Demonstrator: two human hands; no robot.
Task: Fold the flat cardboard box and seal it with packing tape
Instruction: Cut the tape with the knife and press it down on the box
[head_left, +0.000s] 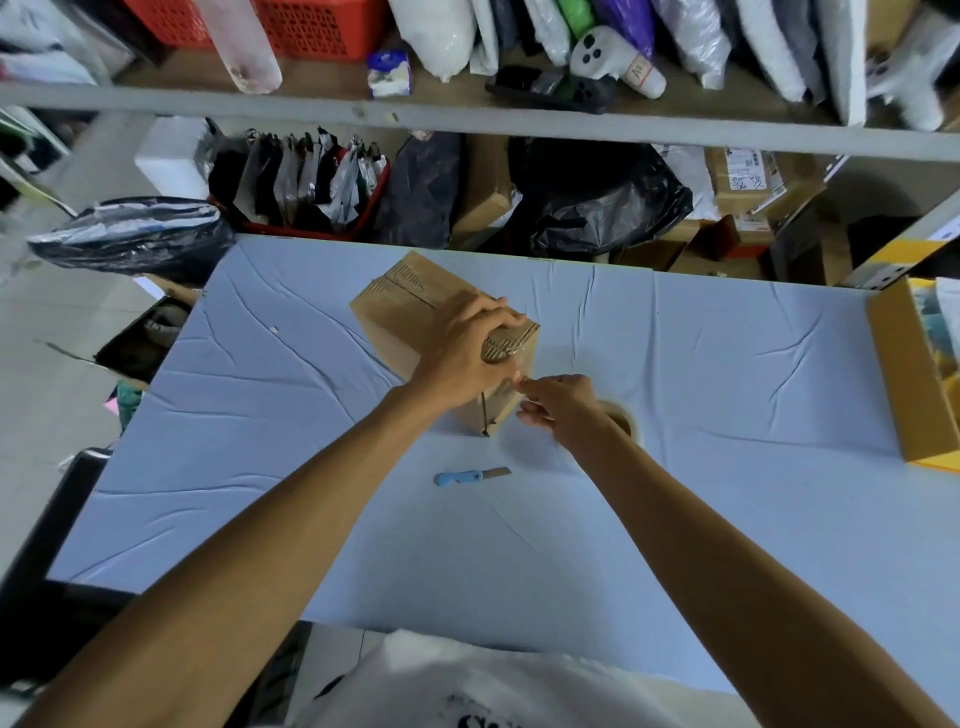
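Presently at the sealing stage, judging by the top flaps lying shut. Locate the cardboard box (402, 306) standing upright on the bench (727, 395), toward the far edge and roughly midway along it. Note the left hand (467, 348) on top of the box, fingers laid fairly straight across the flaps and pressing down, thumb over the near face. Note the right hand (558, 410) just beside that near face, fingertips drawn together as in a pinch. Cannot tell whether gripping a tape end, as nothing shows between them.

For a sound seal:
- Hold the flaps down firmly so that the centre seam closes without a gap.
- Anchor the strip well down the near face, then draw it up and along the seam.
- Pull taut and centred, then smooth with flat fingers to clear wrinkles.
- Avoid sliding the box on the creased cloth.
- Reach for the box cutter (470, 475), lying apart from the box toward the near edge, to sever the strip.

Hidden or unclear:
- Roll of packing tape (626, 418) mostly covered by the right wrist, with only part of its ring showing.
- Any clear tape already on the box impossible to make out.
- Underside of the box out of sight, so sealed or not cannot be told.
- Marking at the near top corner too blurred to read.
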